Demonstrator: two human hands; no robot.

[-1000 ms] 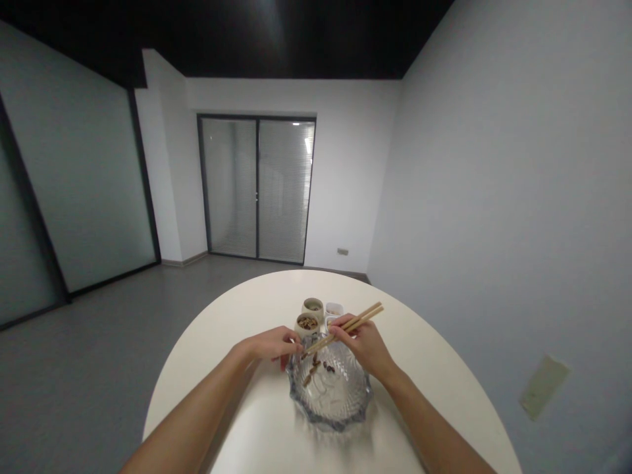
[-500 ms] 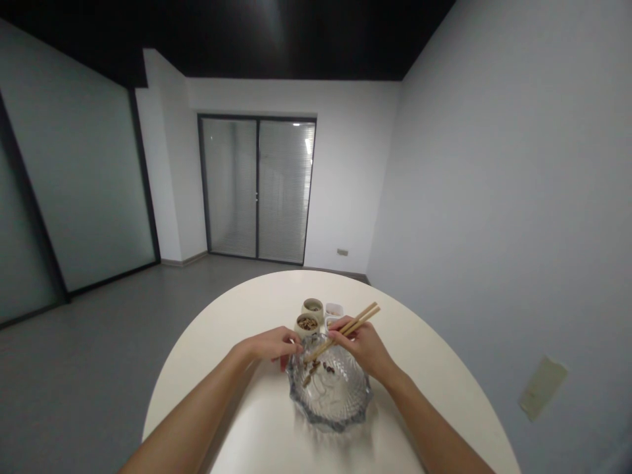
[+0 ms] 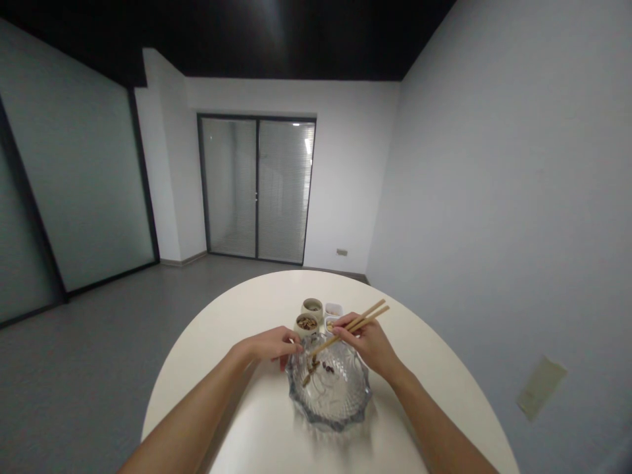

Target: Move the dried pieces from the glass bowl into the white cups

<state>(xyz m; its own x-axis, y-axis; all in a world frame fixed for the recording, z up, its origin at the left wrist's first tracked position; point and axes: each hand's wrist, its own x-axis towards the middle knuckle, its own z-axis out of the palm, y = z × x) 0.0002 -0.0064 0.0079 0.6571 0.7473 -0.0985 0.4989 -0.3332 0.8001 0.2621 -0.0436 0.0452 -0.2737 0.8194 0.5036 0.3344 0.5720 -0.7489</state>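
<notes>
A pair of wooden chopsticks (image 3: 369, 315) is held in my right hand (image 3: 371, 343), fingers closed around it. The tips slant down to the left into a clear glass bowl (image 3: 340, 416) with a scalloped rim. Inside the bowl lie several brown, elongated dried pieces (image 3: 310, 374) and a few dark, small pieces (image 3: 328, 368). My left hand (image 3: 274, 343) is closed at the bowl's left rim, fingertips on the glass. A small red thing (image 3: 283, 362), not clear in kind, shows beneath that hand.
Behind the bowl stand a round beige pot (image 3: 307, 324) of brown dried pieces, a second beige pot (image 3: 313, 307), and two small white dishes, the rear one (image 3: 334, 308) and the nearer one (image 3: 330, 322) partly behind my right hand. All rest on a round white table (image 3: 222, 329).
My right hand has shifted slightly right, and the chopstick tips have drawn right and a little up. My left hand and the bowl have stayed in place.
</notes>
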